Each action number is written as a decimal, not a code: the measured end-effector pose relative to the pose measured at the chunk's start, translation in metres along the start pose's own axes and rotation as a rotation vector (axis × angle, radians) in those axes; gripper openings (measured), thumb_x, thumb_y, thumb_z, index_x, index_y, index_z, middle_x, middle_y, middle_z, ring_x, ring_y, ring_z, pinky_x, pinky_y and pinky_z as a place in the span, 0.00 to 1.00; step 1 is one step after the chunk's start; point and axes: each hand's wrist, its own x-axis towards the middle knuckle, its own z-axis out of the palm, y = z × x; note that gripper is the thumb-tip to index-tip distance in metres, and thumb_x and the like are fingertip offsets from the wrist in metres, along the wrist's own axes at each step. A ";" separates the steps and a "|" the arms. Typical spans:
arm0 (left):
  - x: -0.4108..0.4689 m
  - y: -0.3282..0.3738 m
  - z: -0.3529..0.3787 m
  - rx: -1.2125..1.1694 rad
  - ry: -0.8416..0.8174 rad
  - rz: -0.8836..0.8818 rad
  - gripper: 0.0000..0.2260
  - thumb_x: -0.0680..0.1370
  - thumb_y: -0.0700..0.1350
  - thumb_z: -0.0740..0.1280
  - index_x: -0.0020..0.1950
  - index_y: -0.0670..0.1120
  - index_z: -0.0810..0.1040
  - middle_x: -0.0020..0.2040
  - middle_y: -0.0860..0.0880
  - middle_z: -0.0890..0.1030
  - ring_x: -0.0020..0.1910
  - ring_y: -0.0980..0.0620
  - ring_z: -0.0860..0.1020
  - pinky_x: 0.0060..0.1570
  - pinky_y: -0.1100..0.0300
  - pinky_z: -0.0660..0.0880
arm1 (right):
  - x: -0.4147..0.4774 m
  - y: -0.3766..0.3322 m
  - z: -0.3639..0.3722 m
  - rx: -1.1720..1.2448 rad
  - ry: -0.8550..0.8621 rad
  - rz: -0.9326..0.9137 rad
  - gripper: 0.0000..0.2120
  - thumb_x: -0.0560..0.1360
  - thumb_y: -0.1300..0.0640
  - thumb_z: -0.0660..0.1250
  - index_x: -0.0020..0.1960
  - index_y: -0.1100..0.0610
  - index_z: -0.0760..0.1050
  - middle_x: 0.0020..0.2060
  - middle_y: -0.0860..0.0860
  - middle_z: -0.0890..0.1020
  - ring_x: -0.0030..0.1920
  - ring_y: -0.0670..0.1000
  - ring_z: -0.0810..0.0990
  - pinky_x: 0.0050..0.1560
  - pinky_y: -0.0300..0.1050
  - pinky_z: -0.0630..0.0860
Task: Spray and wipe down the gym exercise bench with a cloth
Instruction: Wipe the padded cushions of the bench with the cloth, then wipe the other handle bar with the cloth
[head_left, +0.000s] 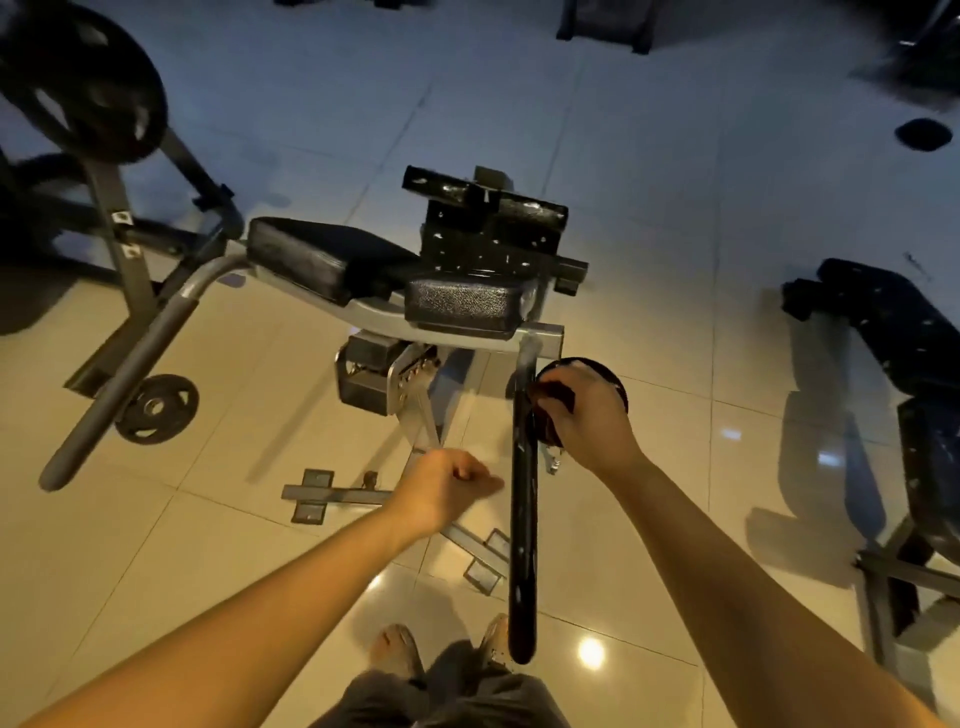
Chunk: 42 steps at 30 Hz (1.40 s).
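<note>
Right hand (582, 415) grips cloth (557, 396) on bar (522, 545); I judge wiping under way. Left hand (447, 486) fisted, empty. No sprayer in sight. Pads (322, 254): wiped or not, I cannot tell.

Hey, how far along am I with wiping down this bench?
Done: unclear, whether the seat pads were already wiped can't be told. In hand: your right hand holds a dark cloth against the top of the black padded bar; the left hand is fisted, empty. Left: the bar's lower length, perhaps the pads.
</note>
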 end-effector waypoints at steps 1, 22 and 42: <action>-0.008 0.001 0.009 -0.018 -0.054 -0.036 0.10 0.76 0.54 0.75 0.46 0.47 0.86 0.45 0.44 0.85 0.47 0.47 0.83 0.56 0.46 0.79 | -0.004 0.000 0.002 -0.006 -0.009 -0.022 0.08 0.79 0.62 0.69 0.56 0.55 0.82 0.50 0.49 0.80 0.50 0.49 0.78 0.55 0.44 0.76; -0.092 -0.076 0.132 -0.274 0.137 -0.127 0.04 0.73 0.48 0.79 0.44 0.52 0.85 0.45 0.50 0.85 0.47 0.51 0.83 0.50 0.57 0.78 | -0.113 -0.005 0.057 -0.172 0.103 -0.140 0.07 0.81 0.60 0.65 0.52 0.49 0.79 0.50 0.45 0.75 0.51 0.43 0.73 0.54 0.40 0.74; -0.071 -0.112 0.153 -0.366 0.114 0.286 0.08 0.77 0.48 0.75 0.45 0.44 0.86 0.38 0.36 0.80 0.39 0.52 0.76 0.49 0.58 0.72 | -0.179 0.051 0.075 -0.039 0.184 -0.503 0.09 0.77 0.65 0.70 0.52 0.52 0.83 0.45 0.44 0.80 0.48 0.42 0.79 0.49 0.29 0.70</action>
